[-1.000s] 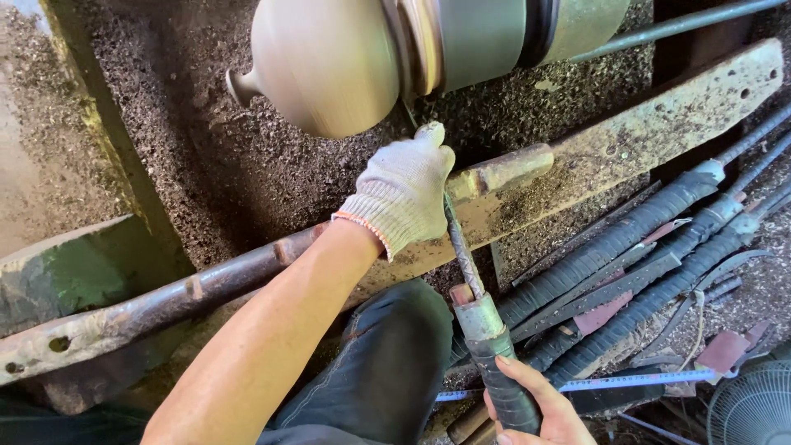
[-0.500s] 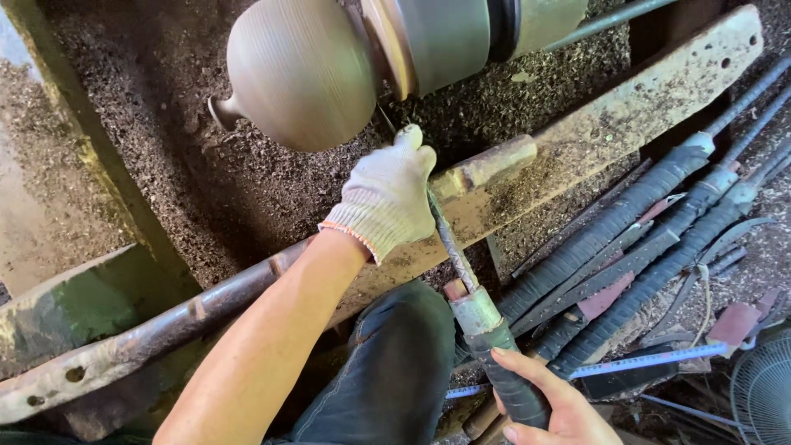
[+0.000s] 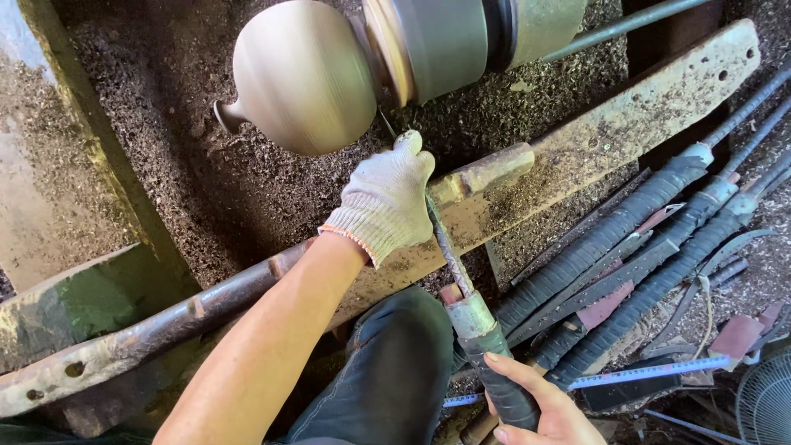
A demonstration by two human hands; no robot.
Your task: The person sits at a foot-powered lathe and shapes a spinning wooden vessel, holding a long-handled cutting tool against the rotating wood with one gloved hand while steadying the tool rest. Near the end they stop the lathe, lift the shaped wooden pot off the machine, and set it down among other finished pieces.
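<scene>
One long turning tool (image 3: 461,288) is pointing up and away, its tip reaching the one round wooden vase (image 3: 305,78). The gloved left hand (image 3: 383,202) is pressing it on the rusty bar (image 3: 486,173), fingers curled. The bare right hand (image 3: 544,408) is gripping its handle. About three more tools (image 3: 643,239) are lying beside.

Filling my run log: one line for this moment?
left hand: gloved, steadying chisel on rest bar | right hand: gripping handle | round workpiece: on lathe

We are seeing a knitted cloth glove (image 3: 384,202) on the left hand, a smooth matt wooden vessel (image 3: 305,76) above it, and a rusty, rough metal rest (image 3: 577,156) beside it.
</scene>
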